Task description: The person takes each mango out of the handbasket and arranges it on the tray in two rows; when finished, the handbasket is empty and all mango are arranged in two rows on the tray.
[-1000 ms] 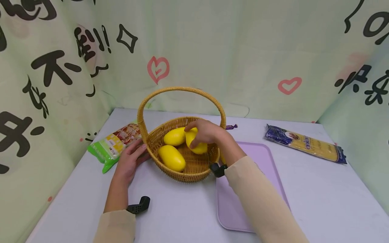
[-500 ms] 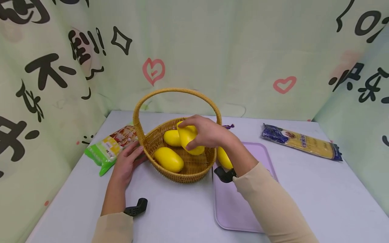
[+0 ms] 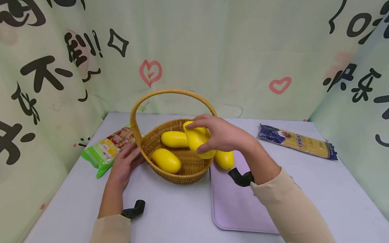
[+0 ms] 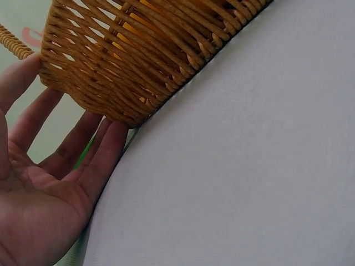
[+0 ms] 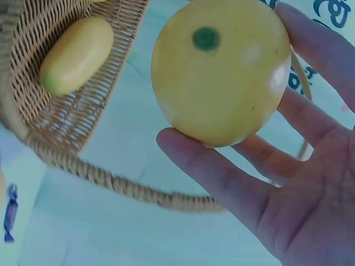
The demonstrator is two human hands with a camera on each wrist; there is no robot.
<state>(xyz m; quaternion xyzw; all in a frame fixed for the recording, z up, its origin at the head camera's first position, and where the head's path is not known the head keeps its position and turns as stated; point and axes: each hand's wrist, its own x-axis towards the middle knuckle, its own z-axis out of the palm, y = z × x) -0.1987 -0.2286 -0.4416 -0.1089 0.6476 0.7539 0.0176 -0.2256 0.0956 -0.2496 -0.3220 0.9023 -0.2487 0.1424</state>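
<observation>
With fingers and thumb around its sides, my right hand [image 3: 228,135] holds a yellow mango [image 3: 197,140] over the right side of a wicker basket [image 3: 176,180]. In the right wrist view, that mango [image 5: 222,83] shows a green spot at its end. Two more mangoes lie inside the basket, one mango [image 3: 166,161] at the front left and one mango [image 3: 174,139] behind. Fingertips of my left hand [image 3: 123,165] touch the basket's outer left wall; in the left wrist view the fingers [image 4: 102,160] lie fairly straight against the weave.
Right of the basket, another mango [image 3: 225,159] lies on a purple tray [image 3: 240,202]. A green-and-red food bag [image 3: 106,150] lies left, partly behind my left hand. A spaghetti pack [image 3: 297,141] lies far right. A purple wrapped candy [image 5: 11,213] shows in the right wrist view. The basket's handle [image 3: 173,91] arches overhead.
My right hand has lifted the held mango from among the others and moved it right. The mango on the tray has come into fuller view. The left hand stays at the basket.
</observation>
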